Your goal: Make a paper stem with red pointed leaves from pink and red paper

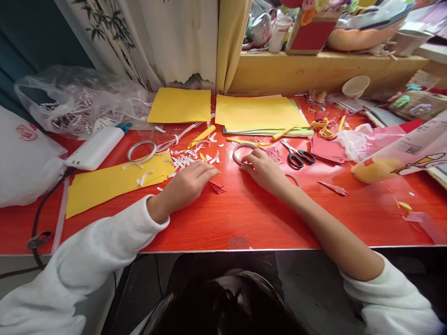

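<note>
My left hand (188,184) rests low over the table, its fingers pressed together, with the thumb hidden. A small folded red paper piece (218,188) pokes out from under its fingertips. White paper scraps (183,160) lie scattered just beyond that hand. My right hand (264,168) is closed on the near edge of a roll of tape (234,155), which lies on the table. To the right of this hand are black-handled scissors (295,161). A second, paler ring (294,178) is partly hidden behind the right wrist.
Yellow sheets (254,113) are stacked at the back, with yellow strips (104,186) at left. Another tape roll (141,148), a white box-like device (96,148) and plastic bags stand left. Red paper squares (326,150), a paper cup (355,87) and a yellow-filled plastic cup (379,168) are right.
</note>
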Demonstrator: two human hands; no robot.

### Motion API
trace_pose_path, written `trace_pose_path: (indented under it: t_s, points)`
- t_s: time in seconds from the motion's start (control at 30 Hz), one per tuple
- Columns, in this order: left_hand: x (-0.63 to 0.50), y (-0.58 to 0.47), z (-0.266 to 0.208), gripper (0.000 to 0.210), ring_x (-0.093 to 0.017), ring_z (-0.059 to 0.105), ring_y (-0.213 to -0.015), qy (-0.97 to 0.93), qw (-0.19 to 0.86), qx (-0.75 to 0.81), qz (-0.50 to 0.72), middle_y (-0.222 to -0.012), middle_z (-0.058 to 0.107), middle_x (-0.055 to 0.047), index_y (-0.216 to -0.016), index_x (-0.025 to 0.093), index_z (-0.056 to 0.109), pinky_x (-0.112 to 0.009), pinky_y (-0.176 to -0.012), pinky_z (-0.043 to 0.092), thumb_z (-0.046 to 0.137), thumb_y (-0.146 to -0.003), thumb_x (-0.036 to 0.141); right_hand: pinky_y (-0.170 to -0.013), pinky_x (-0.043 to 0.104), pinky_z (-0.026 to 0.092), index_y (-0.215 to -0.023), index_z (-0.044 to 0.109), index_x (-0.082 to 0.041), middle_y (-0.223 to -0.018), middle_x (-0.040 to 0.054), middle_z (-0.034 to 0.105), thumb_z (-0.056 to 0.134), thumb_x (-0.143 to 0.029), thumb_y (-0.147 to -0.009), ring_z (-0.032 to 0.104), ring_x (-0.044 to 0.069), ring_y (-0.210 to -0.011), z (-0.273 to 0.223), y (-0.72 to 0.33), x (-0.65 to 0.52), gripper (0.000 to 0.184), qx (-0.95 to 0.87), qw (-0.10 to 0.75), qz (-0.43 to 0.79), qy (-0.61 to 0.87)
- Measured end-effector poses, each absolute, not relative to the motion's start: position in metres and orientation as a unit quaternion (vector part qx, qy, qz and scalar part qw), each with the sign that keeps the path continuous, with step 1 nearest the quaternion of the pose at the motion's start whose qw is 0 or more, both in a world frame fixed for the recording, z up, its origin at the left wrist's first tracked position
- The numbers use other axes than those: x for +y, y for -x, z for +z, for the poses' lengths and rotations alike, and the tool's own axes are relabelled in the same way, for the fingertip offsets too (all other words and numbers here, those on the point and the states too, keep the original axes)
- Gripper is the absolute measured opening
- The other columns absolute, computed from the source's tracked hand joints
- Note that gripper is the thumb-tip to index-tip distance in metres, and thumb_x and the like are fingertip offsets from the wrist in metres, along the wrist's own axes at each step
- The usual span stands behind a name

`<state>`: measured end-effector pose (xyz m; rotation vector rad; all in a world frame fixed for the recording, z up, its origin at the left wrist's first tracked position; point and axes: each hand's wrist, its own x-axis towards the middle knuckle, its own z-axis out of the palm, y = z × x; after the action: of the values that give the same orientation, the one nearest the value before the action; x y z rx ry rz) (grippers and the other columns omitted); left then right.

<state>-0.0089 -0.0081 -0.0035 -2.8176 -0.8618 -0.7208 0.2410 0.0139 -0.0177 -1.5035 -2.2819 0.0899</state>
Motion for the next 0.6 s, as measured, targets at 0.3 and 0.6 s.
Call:
trace_pose_path:
  t_s: [0.3,0.6]
  points:
    - [-0.009,0.011,-0.005,0.027,-0.02,0.055,-0.096,0.94,0.065,-0.26,-0.211,-0.103,0.063,-0.01,-0.111,0.015,0.059,-0.035,-0.087,0.046,0.044,-0.089,0.014,-0.079,0.035,0.04,-0.087,0.054,-0.014,-0.098,0.015,0.056,0.034,-0.006,-0.087,0.048,0.025,-0.089,-0.026,-0.236,0.011,0.022,-0.834,0.172,-0.087,0.517]
    - [0.001,0.01,-0.012,0.024,-0.021,0.054,-0.089,0.93,0.077,-0.314,-0.176,-0.092,0.064,-0.009,-0.096,0.015,0.063,-0.036,-0.08,0.045,0.044,-0.092,0.028,-0.082,0.039,0.038,-0.088,0.046,-0.02,-0.089,0.0083,0.063,0.035,-0.019,-0.093,0.052,0.022,-0.084,-0.003,-0.231,0.001,0.011,-0.752,0.347,-0.002,0.56]
